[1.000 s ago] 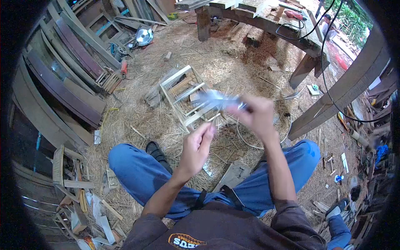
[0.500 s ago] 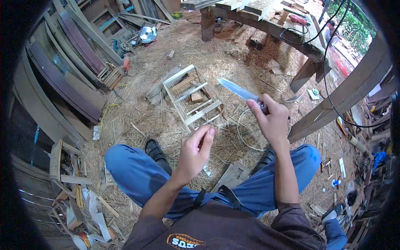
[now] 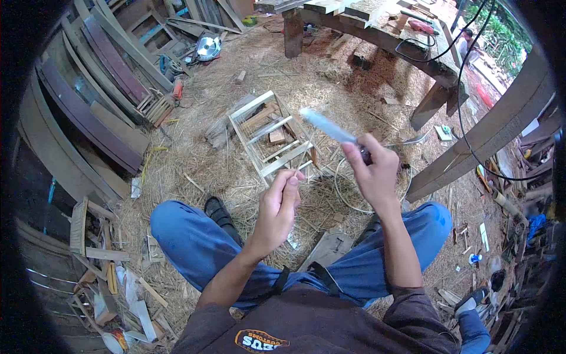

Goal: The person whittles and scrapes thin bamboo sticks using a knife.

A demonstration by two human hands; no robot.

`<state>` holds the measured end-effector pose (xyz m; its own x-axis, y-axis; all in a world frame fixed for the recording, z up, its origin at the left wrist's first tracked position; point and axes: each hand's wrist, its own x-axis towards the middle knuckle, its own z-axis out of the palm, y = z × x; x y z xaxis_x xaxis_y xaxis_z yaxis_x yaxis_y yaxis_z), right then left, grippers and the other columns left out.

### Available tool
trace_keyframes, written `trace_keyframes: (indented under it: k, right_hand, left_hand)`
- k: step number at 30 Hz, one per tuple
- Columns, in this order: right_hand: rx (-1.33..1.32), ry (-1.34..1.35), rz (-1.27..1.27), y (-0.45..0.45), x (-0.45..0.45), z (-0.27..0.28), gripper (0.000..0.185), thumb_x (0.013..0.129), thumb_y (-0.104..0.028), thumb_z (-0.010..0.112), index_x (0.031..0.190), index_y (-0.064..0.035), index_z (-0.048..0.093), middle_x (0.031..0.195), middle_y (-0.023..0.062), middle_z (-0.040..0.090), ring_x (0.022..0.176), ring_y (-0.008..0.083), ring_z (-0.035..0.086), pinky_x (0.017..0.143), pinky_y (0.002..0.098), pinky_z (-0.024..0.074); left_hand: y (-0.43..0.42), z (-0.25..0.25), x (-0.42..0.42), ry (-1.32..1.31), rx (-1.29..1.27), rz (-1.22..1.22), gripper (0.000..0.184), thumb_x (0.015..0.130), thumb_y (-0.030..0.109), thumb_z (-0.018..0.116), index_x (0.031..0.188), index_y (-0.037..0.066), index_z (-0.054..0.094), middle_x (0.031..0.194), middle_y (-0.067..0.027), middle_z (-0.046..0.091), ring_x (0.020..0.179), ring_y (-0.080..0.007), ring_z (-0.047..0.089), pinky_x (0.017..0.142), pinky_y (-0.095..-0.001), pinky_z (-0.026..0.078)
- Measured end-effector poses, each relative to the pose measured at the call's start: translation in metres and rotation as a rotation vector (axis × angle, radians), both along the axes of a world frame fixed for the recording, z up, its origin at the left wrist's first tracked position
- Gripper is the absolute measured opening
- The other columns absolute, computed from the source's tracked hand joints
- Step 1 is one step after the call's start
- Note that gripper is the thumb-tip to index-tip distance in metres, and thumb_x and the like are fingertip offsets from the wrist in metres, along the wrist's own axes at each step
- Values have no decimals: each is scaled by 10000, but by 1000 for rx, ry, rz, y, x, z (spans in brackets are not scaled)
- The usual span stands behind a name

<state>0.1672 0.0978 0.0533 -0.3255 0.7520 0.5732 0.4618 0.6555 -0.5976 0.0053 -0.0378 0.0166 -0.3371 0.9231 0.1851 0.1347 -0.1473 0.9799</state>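
Observation:
My right hand [image 3: 375, 177] is closed around the dark handle of a knife [image 3: 328, 126]. Its pale, slightly blurred blade points up and to the left. To the left and lower, my left hand [image 3: 276, 211] is closed in a pinch, thumb against the fingers. A small pale bit shows at its fingertips, too small to name. Just beyond that hand, on the ground, lies a slatted wooden frame [image 3: 287, 158]. A thin loop of cane-like strip [image 3: 340, 194] curves over the ground below my right hand.
Shavings cover the ground [image 3: 194, 159]. A wooden workbench [image 3: 377, 36] stands at the back, holding a red power tool [image 3: 422, 26]. A circular saw [image 3: 207, 49] sits back left near leaning boards [image 3: 112, 59]. A thick post [image 3: 483, 135] slants at right. Another person's leg [image 3: 473, 324] shows lower right.
The knife and my right hand have shifted a little to the left. My left hand has risen slightly, with its fingertips nearer the wooden frame in view.

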Motion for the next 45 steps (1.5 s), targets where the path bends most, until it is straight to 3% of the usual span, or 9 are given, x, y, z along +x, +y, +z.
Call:
trace_keyframes:
  k: [6, 9, 22, 28, 32, 35, 38, 42, 45]
  right_hand:
    - [125, -163, 225, -12, -7, -3, 414, 870, -501, 737, 821, -95, 671, 563, 108, 610, 498, 269, 643, 469, 391, 470]
    - [154, -149, 353, -16, -11, -13, 385, 833, -423, 799, 785, -71, 652, 532, 88, 534, 467, 253, 574, 473, 380, 424]
    - [201, -183, 323, -1, -7, -10, 406, 763, -496, 830, 718, -114, 699, 506, 55, 539, 458, 215, 577, 463, 346, 413]
    - [196, -124, 57, 29, 6, -9, 438, 805, -553, 787, 759, -119, 743, 511, 84, 579, 458, 245, 599, 472, 365, 442]
    - [30, -89, -520, 67, 41, 2, 426, 910, -521, 700, 840, -104, 749, 556, 101, 597, 492, 256, 586, 509, 389, 435]
    - [-6, -10, -469, 59, 46, 6, 444, 933, -506, 681, 826, -77, 721, 547, 96, 569, 488, 230, 563, 516, 375, 417]
    - [-19, 7, -279, 27, 27, 10, 448, 940, -484, 682, 799, -59, 671, 527, 89, 529, 472, 211, 532, 502, 369, 394]
    - [-21, -73, -89, 15, 9, -1, 396, 916, -457, 715, 819, -76, 670, 536, 101, 559, 477, 244, 579, 496, 384, 425]
    - [56, -140, 64, 6, 2, -3, 362, 891, -431, 746, 831, -81, 676, 565, 111, 596, 495, 258, 618, 503, 384, 457]
  left_hand:
    - [-1, -1, -3, -283, -77, -113, 276, 1119, 268, 391, 1134, 56, 566, 626, 42, 421, 508, -37, 372, 455, -231, 309]
    - [-1, -10, -5, -348, -89, -153, 274, 1119, 279, 390, 1152, 63, 556, 637, 54, 406, 486, -29, 351, 427, -218, 282]
    - [-2, 2, -1, -491, -199, -220, 239, 1100, 319, 439, 1107, 91, 510, 624, 61, 311, 434, -31, 252, 410, -230, 209]
    - [-1, 10, -9, -581, -211, -276, 253, 1110, 323, 417, 1080, 85, 499, 622, 72, 322, 450, -26, 249, 418, -215, 221]
    - [-8, 9, -6, -510, -192, -361, 247, 1111, 324, 410, 1056, 97, 486, 609, 74, 307, 454, -26, 250, 419, -217, 215]
    - [-4, 4, -8, -519, -156, -280, 226, 1113, 311, 406, 1077, 103, 486, 606, 71, 304, 464, -25, 257, 420, -218, 216]
    - [-4, -1, -10, -445, -154, -192, 305, 1108, 314, 402, 1306, 92, 469, 648, 69, 302, 497, -31, 263, 443, -210, 230]
    - [-6, 9, -8, -372, -93, -191, 546, 1104, 275, 399, 1610, 171, 221, 655, 70, 302, 498, -38, 275, 449, -204, 249]
    - [-5, 5, -9, -446, -86, -234, 525, 1102, 263, 402, 1601, 190, 257, 654, 69, 298, 485, -41, 263, 444, -213, 243]
